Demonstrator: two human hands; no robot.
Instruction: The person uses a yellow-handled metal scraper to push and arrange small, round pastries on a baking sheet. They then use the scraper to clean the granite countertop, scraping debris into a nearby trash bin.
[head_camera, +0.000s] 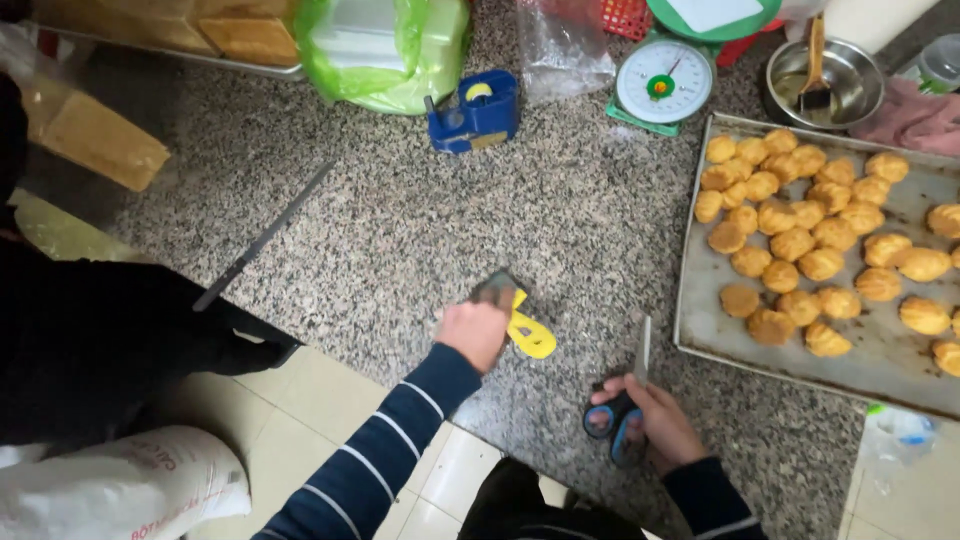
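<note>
One tray: your baking tray (700, 300) sits on the granite counter (420, 230), filled with roughly thirty golden puffs (800, 240).
One bowl: steel bowl (850, 70) holds a brush (815, 70).
Left hand (472, 332): you grip one yellow-handled sharpener (520, 320), pressed on the counter.
Right hand (655, 420): you clasp one pair of blue-handled scissors (625, 400), blades upward, near the tray.

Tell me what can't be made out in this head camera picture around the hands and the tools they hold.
- Yellow-handled tool: motion blur and the left hand hide its upper part; kind unclear.
- Scissors: the right hand covers part of the blue handles; the blades show edge-on, so open or closed is unclear.
- Baking tray of pastries: cut off by the right edge.
- Scale dial: markings too small to read.
</note>
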